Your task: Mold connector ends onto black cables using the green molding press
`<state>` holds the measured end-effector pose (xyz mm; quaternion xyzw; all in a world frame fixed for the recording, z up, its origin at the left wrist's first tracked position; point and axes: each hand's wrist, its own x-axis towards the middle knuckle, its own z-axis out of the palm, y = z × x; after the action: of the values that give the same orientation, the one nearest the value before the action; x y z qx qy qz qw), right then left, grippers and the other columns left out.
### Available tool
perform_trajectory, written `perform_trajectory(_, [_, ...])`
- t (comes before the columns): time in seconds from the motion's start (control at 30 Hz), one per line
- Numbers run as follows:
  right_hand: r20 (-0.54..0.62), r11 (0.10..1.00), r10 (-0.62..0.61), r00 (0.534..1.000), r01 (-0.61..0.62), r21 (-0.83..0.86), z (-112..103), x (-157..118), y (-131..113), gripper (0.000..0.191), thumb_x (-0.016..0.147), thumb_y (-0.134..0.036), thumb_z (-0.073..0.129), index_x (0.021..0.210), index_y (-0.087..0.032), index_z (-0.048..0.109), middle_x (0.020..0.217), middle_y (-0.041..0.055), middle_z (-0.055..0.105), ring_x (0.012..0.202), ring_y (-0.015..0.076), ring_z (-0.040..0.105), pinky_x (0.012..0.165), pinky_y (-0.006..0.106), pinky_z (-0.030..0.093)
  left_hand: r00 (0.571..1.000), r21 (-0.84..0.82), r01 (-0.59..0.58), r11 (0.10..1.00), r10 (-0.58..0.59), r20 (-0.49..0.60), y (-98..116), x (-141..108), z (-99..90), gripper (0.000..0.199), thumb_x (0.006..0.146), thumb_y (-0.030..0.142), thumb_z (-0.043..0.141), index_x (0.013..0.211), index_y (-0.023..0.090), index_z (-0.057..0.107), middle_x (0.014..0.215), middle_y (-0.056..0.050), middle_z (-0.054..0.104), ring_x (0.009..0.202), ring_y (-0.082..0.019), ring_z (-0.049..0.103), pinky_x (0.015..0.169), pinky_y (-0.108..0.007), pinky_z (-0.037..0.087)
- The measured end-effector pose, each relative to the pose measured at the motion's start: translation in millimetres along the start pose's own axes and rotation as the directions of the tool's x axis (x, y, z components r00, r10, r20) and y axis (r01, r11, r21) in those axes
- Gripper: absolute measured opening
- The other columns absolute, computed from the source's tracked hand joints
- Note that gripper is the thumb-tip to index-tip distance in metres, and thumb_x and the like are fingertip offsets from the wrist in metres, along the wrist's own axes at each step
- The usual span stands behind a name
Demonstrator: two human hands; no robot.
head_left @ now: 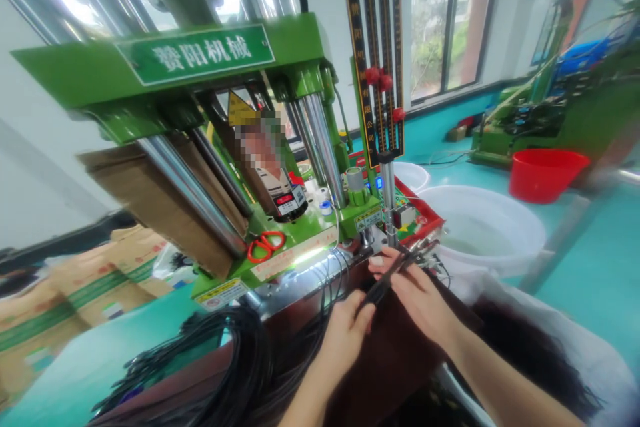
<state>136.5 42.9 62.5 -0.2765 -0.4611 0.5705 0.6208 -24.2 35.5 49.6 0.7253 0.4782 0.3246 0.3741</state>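
My left hand (347, 327) is closed around the lower end of a bundle of black cables (381, 288). Farther up the same bundle, my right hand (417, 290) grips it between thumb and fingers; the cable ends beyond it are blurred. Both hands are in front of the green press machine (173, 60), above a dark brown surface (400, 353). Left of them, a big loop of black cables (245, 347) hangs over the edge, some strands running up to the machine's metal front ledge (300, 283). Orange-handled scissors (267, 243) lie on the machine bed.
At right, a white tub (485, 259) and a red bucket (547, 177) stand on the floor. An open white sack (607, 363) holds black strands near my right forearm. Paper sacks (90, 290) fill the left. A black scale panel (375, 53) rises behind my hands.
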Motion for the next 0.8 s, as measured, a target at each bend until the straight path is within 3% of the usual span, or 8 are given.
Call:
perform_trajectory(0.1, [0.003,0.988,0.027,1.000,-0.027,0.155,3.0,7.1,-7.8,0.018,0.085,-0.029,0.051,0.099,-0.020,0.059,0.085,0.0033,0.067,0.087,0.0194,0.061,0.088,0.040,0.041,0.992,0.026,0.057,0.998,-0.059,0.112,9.7,-22.9,-0.8,0.026,0.085,0.034,0.038,0.066,0.017,0.046,0.055,0.003,0.049,0.054,-0.009,0.047,0.055,-0.020,0.035])
perform_trajectory(0.2, [0.126,0.978,0.149,0.981,-0.165,0.129,6.1,-2.7,-5.5,0.018,0.086,-0.029,0.049,0.086,-0.017,0.062,0.073,0.0038,0.067,0.074,0.0181,0.063,0.077,0.035,0.045,0.924,-0.032,0.166,0.986,-0.144,0.355,12.3,-48.6,-6.5,0.026,0.083,0.035,0.040,0.068,0.017,0.052,0.055,0.003,0.051,0.049,-0.009,0.047,0.051,-0.019,0.036])
perform_trajectory(0.27, [0.234,0.957,0.259,0.937,-0.281,0.066,10.5,-15.9,2.3,0.020,0.087,-0.030,0.048,0.084,-0.016,0.063,0.072,0.0051,0.068,0.070,0.0181,0.063,0.073,0.034,0.046,0.865,-0.066,0.195,0.979,-0.140,0.481,9.1,-63.4,-8.9,0.025,0.079,0.038,0.047,0.069,0.017,0.056,0.060,0.002,0.056,0.053,-0.010,0.051,0.052,-0.020,0.038])
perform_trajectory(0.37, [0.401,0.930,0.353,0.845,-0.362,-0.057,19.8,-37.6,15.7,0.022,0.084,-0.031,0.052,0.084,-0.015,0.066,0.079,0.0075,0.069,0.080,0.0197,0.063,0.079,0.036,0.045,0.844,-0.183,0.235,0.955,-0.107,0.525,-1.6,-79.9,2.2,0.026,0.072,0.043,0.058,0.081,0.018,0.062,0.075,-0.001,0.062,0.068,-0.013,0.056,0.063,-0.022,0.042])
perform_trajectory(0.53, [0.456,0.849,0.527,0.717,-0.465,-0.250,23.6,-53.3,30.6,0.028,0.078,-0.039,0.057,0.095,-0.019,0.068,0.104,0.0079,0.065,0.079,0.0186,0.063,0.074,0.033,0.048,0.921,-0.738,0.383,0.555,-0.171,0.349,-17.8,-88.8,50.8,0.052,0.072,0.059,0.050,0.095,0.012,0.050,0.057,-0.001,0.057,0.042,-0.009,0.050,0.041,-0.019,0.038])
perform_trajectory(0.6, [0.384,0.818,0.569,0.727,-0.547,-0.177,20.4,-48.5,31.3,0.029,0.075,-0.036,0.062,0.098,-0.020,0.066,0.102,0.0085,0.065,0.077,0.0180,0.063,0.074,0.033,0.048,0.925,-0.785,0.379,0.490,-0.237,0.299,-16.6,-86.7,62.1,0.048,0.072,0.058,0.051,0.086,0.013,0.048,0.047,0.003,0.051,0.033,-0.005,0.041,0.034,-0.016,0.031])
perform_trajectory(0.7, [0.288,0.867,0.475,0.832,-0.499,0.011,18.2,-35.7,23.3,0.022,0.075,-0.032,0.062,0.089,-0.017,0.068,0.092,0.0086,0.067,0.091,0.0214,0.060,0.089,0.039,0.040,0.901,-0.782,0.418,0.463,-0.321,0.292,-7.9,-81.5,65.1,0.045,0.073,0.058,0.051,0.084,0.015,0.044,0.047,0.001,0.055,0.032,-0.006,0.044,0.031,-0.014,0.030])
perform_trajectory(0.8, [0.185,0.907,0.420,0.889,-0.402,-0.128,20.4,-26.0,11.4,0.018,0.079,-0.032,0.059,0.079,-0.017,0.069,0.087,0.0072,0.067,0.091,0.0222,0.059,0.092,0.041,0.036,0.879,-0.790,0.439,0.428,-0.389,0.277,0.3,-75.1,64.7,0.044,0.075,0.058,0.046,0.088,0.016,0.040,0.052,-0.002,0.059,0.035,-0.010,0.051,0.032,-0.016,0.035])
